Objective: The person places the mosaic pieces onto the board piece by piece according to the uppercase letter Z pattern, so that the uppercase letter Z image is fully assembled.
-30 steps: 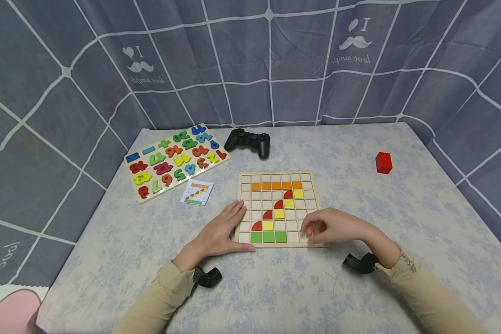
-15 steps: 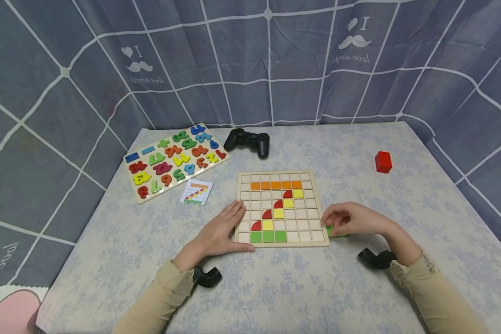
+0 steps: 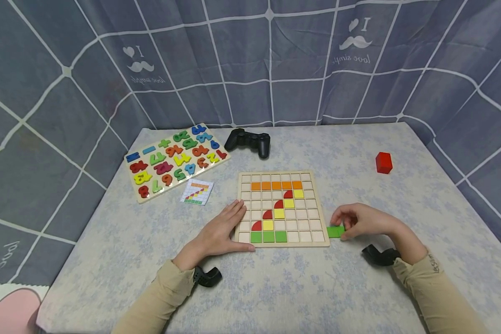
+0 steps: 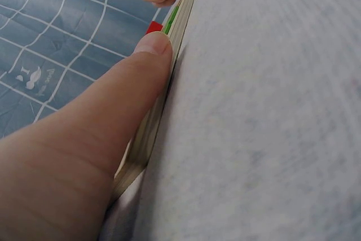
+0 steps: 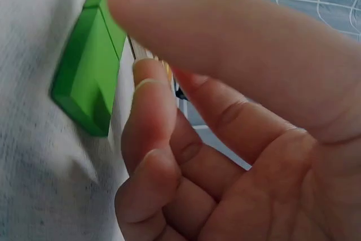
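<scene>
The wooden grid board point(image 3: 302, 213) lies flat with orange, red, yellow and green pieces in its squares. At its left edge rests my left hand point(image 3: 219, 232), fingers straight and thumb point(image 4: 149, 49) along the front edge. Beside the board's lower right corner, green tiles point(image 3: 335, 232) lie on the table. My right hand point(image 3: 367, 222) is just over them, its fingers loosely bent. In the right wrist view the thumb point(image 5: 169, 15) overlaps a green tile point(image 5: 87, 69), and a gap shows between tile and fingertips.
A pattern card point(image 3: 197, 192) lies left of the board. Behind it sits a number puzzle point(image 3: 175, 160) with coloured digits. A black game controller point(image 3: 248, 141) is at the back, and a red block point(image 3: 383, 163) stands at the right.
My right hand has moved right, off the board's lower right squares to the green tiles, uncovering them more. The left hand has stayed at the board's edge.
</scene>
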`<action>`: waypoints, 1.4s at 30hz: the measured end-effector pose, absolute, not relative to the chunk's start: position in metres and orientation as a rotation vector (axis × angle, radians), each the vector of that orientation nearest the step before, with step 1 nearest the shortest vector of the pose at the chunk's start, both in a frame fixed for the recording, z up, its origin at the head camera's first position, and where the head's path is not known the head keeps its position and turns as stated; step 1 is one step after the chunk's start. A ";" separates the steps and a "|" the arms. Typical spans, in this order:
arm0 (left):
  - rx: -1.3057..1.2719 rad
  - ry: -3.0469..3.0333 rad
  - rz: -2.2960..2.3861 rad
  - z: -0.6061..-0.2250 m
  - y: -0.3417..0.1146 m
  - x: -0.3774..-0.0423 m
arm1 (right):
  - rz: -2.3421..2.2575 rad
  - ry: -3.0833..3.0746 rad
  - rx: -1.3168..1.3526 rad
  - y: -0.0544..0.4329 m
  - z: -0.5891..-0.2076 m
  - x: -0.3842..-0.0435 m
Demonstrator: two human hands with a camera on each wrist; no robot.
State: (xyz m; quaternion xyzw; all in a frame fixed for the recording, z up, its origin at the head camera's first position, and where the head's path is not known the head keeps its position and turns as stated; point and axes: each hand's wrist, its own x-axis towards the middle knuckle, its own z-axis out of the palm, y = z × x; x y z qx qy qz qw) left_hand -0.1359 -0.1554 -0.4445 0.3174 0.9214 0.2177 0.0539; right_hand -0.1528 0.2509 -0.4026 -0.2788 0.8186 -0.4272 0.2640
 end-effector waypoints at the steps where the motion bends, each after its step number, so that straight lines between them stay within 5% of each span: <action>1: 0.964 2.800 0.660 -0.444 -0.155 -0.136 | -1.149 2.213 -0.747 0.252 -0.403 -0.153; 25: 0.963 2.804 0.650 -0.443 -0.155 -0.136 | -0.975 2.297 -0.645 0.261 -0.403 -0.155; 42: 0.994 2.817 0.683 -0.445 -0.155 -0.135 | -1.095 2.078 -0.930 0.209 -0.401 -0.140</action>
